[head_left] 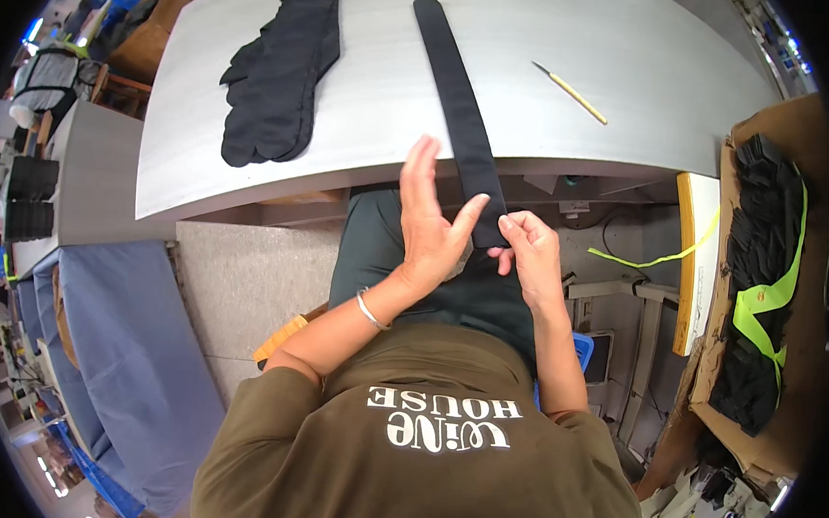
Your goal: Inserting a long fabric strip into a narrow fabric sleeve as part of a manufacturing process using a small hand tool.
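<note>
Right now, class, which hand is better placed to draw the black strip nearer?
Probably the right hand: it pinches the near end of the black strip, while the left hand is open.

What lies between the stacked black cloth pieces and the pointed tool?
In the head view, the long black strip lies between them, its near end pinched by the right hand.

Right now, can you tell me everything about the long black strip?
The long black strip is flat, narrow and fabric-looking, with a rounded far end. It slants across the pale grey table and past its near edge. The right hand pinches the strip's near end. The open left hand is beside it, thumb overlapping it in view; I can't tell if they touch.
</note>
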A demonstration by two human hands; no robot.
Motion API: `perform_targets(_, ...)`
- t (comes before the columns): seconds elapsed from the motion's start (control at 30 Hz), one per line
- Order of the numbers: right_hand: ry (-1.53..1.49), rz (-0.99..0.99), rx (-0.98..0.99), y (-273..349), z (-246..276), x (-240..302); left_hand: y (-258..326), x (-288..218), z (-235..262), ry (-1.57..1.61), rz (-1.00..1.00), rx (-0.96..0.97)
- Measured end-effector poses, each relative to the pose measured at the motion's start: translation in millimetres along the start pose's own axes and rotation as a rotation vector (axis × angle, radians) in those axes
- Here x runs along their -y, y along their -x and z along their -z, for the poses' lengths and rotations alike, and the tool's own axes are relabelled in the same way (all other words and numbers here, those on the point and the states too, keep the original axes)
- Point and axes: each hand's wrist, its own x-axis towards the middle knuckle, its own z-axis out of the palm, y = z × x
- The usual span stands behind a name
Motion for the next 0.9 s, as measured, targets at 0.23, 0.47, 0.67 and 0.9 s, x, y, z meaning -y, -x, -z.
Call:
perform_targets(0.23, 0.027, -0.094, 0.089, 8.9, -2.8, 0.8, -78.6, 53.5, -25.2, -0.526, -0.486, 0.583)
perform_targets(0.47, 0.029, -0.152, 0.102, 32.0, 18.2, 1.2, -176.7, 102.2, -34.8, -0.611, -0.446, 0.535)
perform_targets(0.67, 0.053, -0.213, 0.045, 68.7, 40.9, -8.9, -215.2, 130.7, -35.8, -0.668, -0.410, 0.437)
perform_targets(0.9, 0.127, -0.272, -0.025, 104.9, 100.4, -35.8, -221.1, 152.0, -43.4, -0.654, -0.354, 0.348)
